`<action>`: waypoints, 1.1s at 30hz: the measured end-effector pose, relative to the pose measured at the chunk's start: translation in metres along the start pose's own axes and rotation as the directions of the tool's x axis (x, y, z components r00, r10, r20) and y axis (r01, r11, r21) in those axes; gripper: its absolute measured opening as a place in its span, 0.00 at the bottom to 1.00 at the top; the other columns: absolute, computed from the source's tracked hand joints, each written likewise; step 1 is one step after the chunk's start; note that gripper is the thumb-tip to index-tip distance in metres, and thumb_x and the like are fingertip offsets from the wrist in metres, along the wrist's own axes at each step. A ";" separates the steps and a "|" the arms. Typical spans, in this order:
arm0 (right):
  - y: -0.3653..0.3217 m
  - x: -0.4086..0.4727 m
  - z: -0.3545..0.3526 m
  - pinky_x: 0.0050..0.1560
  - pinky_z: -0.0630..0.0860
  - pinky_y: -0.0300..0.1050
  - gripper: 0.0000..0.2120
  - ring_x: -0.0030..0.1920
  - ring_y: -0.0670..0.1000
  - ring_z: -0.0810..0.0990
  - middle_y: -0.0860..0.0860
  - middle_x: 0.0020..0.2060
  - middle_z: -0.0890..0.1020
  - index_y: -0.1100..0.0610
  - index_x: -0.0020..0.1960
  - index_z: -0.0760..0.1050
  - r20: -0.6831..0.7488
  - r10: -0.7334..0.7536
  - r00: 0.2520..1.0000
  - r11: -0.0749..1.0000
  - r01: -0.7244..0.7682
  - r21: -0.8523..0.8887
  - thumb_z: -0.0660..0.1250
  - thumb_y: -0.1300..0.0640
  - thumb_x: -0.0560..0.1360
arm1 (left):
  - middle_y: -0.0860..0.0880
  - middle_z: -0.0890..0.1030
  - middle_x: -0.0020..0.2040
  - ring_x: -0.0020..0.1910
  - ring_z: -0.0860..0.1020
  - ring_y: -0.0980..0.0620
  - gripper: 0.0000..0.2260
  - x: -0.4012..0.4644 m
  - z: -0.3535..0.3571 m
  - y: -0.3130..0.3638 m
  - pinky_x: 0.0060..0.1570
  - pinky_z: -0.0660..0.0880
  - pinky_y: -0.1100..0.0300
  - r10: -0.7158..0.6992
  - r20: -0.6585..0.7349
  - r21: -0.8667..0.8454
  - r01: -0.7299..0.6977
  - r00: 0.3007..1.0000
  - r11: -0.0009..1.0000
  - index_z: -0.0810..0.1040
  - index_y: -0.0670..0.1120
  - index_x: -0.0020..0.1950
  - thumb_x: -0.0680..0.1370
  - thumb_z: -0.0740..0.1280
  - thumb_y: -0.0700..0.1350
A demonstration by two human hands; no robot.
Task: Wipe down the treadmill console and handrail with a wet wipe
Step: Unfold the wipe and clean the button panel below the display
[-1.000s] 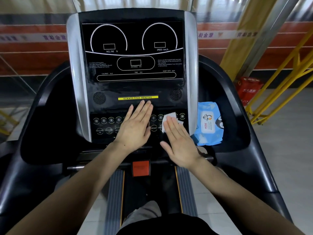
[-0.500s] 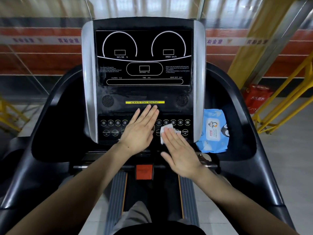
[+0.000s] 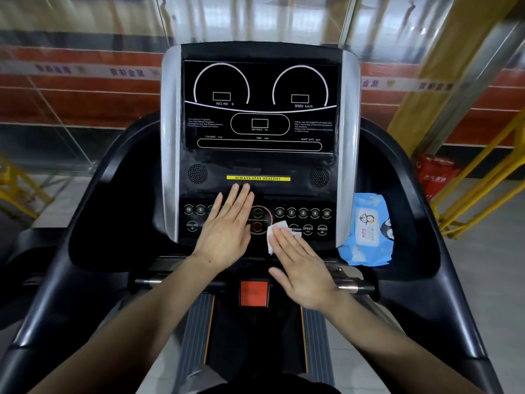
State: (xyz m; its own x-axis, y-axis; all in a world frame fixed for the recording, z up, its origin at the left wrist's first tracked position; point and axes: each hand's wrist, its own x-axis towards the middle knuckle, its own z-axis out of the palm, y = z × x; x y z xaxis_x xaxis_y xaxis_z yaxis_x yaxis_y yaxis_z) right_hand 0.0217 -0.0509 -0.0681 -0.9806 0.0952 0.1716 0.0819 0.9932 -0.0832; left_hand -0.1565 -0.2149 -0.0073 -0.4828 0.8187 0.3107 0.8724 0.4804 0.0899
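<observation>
Head view: your right hand point(image 3: 305, 273) presses the wipe point(image 3: 275, 233) flat-fingered on the console point(image 3: 258, 166) buttons; left hand point(image 3: 227, 231) lies flat, empty. Display and handrail point(image 3: 412, 211) look undone.

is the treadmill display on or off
Off, it seems: the console display is dark, and its incline, speed and distance windows show no digits, only printed outlines.

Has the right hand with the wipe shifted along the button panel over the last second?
Yes. The right hand has slid the wipe leftward, away from the SPEED buttons and toward the round centre button.
</observation>
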 end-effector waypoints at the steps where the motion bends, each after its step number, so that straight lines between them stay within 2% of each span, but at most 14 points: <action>1: 0.001 -0.002 0.000 0.84 0.53 0.54 0.34 0.85 0.47 0.42 0.50 0.86 0.47 0.55 0.86 0.46 0.007 -0.019 1.000 1.000 0.019 -0.009 0.49 0.39 0.87 | 0.47 0.47 0.86 0.85 0.42 0.49 0.31 -0.002 0.000 -0.002 0.84 0.47 0.44 -0.005 -0.002 0.000 0.005 1.000 1.000 0.51 0.43 0.85 0.84 0.59 0.47; 4: 0.005 0.017 -0.010 0.84 0.53 0.53 0.34 0.85 0.46 0.42 0.49 0.86 0.47 0.54 0.86 0.46 -0.005 -0.020 1.000 0.999 0.020 -0.033 0.48 0.37 0.87 | 0.47 0.46 0.86 0.85 0.42 0.49 0.31 -0.006 -0.002 -0.009 0.84 0.46 0.44 0.006 0.012 -0.009 -0.006 1.000 1.000 0.50 0.43 0.85 0.85 0.58 0.47; 9: -0.015 0.049 -0.017 0.85 0.44 0.49 0.35 0.84 0.46 0.39 0.49 0.85 0.44 0.54 0.86 0.44 -0.052 0.180 0.982 0.983 -0.178 0.037 0.47 0.37 0.87 | 0.48 0.43 0.86 0.85 0.39 0.50 0.31 -0.008 -0.010 -0.017 0.84 0.43 0.46 0.007 0.044 -0.015 -0.007 0.999 1.000 0.47 0.44 0.85 0.86 0.56 0.48; 13: -0.031 0.020 0.000 0.84 0.52 0.52 0.33 0.85 0.46 0.42 0.49 0.86 0.46 0.54 0.86 0.46 0.005 0.023 1.000 0.999 -0.024 0.028 0.48 0.38 0.87 | 0.48 0.43 0.86 0.84 0.39 0.50 0.31 -0.015 -0.012 -0.029 0.84 0.42 0.46 -0.003 0.047 -0.010 0.003 0.999 1.000 0.47 0.44 0.86 0.86 0.56 0.49; 15: -0.029 0.015 -0.001 0.84 0.52 0.52 0.33 0.85 0.45 0.42 0.47 0.86 0.46 0.53 0.86 0.46 0.029 -0.012 1.000 1.000 0.011 0.019 0.46 0.38 0.87 | 0.48 0.44 0.86 0.85 0.41 0.50 0.31 -0.020 -0.011 -0.033 0.84 0.44 0.45 -0.005 0.036 -0.015 0.006 0.999 1.000 0.48 0.44 0.86 0.85 0.57 0.49; 19: -0.024 0.057 -0.025 0.85 0.47 0.50 0.33 0.84 0.42 0.38 0.45 0.85 0.43 0.51 0.86 0.44 0.012 0.060 0.998 0.997 -0.060 0.040 0.43 0.36 0.86 | 0.49 0.44 0.86 0.85 0.40 0.50 0.31 -0.025 -0.013 -0.041 0.84 0.43 0.45 -0.006 0.039 -0.029 0.007 0.999 1.000 0.48 0.44 0.86 0.85 0.57 0.49; 22: -0.031 0.071 -0.025 0.85 0.45 0.48 0.34 0.84 0.43 0.39 0.47 0.85 0.45 0.52 0.86 0.45 -0.026 0.139 0.990 0.989 -0.138 0.044 0.44 0.36 0.86 | 0.48 0.43 0.86 0.85 0.40 0.50 0.32 -0.030 -0.015 -0.046 0.83 0.42 0.46 -0.016 0.035 -0.035 0.017 0.999 0.999 0.47 0.45 0.86 0.85 0.57 0.49; 25: -0.048 0.049 -0.009 0.85 0.49 0.52 0.34 0.84 0.44 0.40 0.48 0.85 0.47 0.53 0.86 0.47 0.029 0.053 0.998 0.997 -0.054 0.054 0.46 0.37 0.86 | 0.48 0.43 0.86 0.85 0.39 0.50 0.31 -0.037 -0.013 -0.050 0.83 0.42 0.45 -0.042 0.028 -0.053 0.044 0.999 0.998 0.48 0.45 0.86 0.85 0.57 0.49; 28: -0.048 0.039 -0.008 0.85 0.49 0.51 0.33 0.84 0.42 0.39 0.46 0.85 0.44 0.51 0.86 0.44 0.097 -0.043 0.994 0.999 0.040 0.038 0.44 0.37 0.86 | 0.47 0.43 0.86 0.85 0.39 0.49 0.31 -0.046 -0.010 -0.054 0.83 0.40 0.46 -0.047 0.030 -0.053 0.049 0.998 0.997 0.48 0.45 0.85 0.86 0.57 0.49; 30: -0.043 0.054 -0.018 0.85 0.49 0.50 0.33 0.83 0.41 0.39 0.44 0.85 0.44 0.50 0.86 0.45 0.078 -0.035 0.996 0.999 0.033 0.017 0.42 0.36 0.86 | 0.46 0.43 0.86 0.85 0.40 0.49 0.31 -0.049 -0.010 -0.057 0.83 0.40 0.46 -0.052 0.017 -0.042 0.053 0.998 0.998 0.48 0.44 0.85 0.85 0.57 0.49; 33: -0.039 0.078 -0.032 0.85 0.43 0.47 0.34 0.83 0.42 0.37 0.45 0.85 0.42 0.51 0.86 0.43 0.016 0.077 0.997 0.997 -0.077 0.011 0.42 0.35 0.85 | 0.45 0.42 0.86 0.84 0.39 0.49 0.31 -0.052 -0.011 -0.057 0.82 0.37 0.47 -0.071 0.021 -0.039 0.072 0.997 0.997 0.47 0.44 0.85 0.86 0.57 0.49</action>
State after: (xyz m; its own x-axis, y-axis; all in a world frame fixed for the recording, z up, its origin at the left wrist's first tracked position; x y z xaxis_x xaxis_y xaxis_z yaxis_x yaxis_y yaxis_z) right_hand -0.0527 -0.0799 -0.0203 -0.9740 0.1703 0.1493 0.1553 0.9820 -0.1073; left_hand -0.1809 -0.2881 -0.0182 -0.5449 0.7892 0.2834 0.8379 0.5252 0.1485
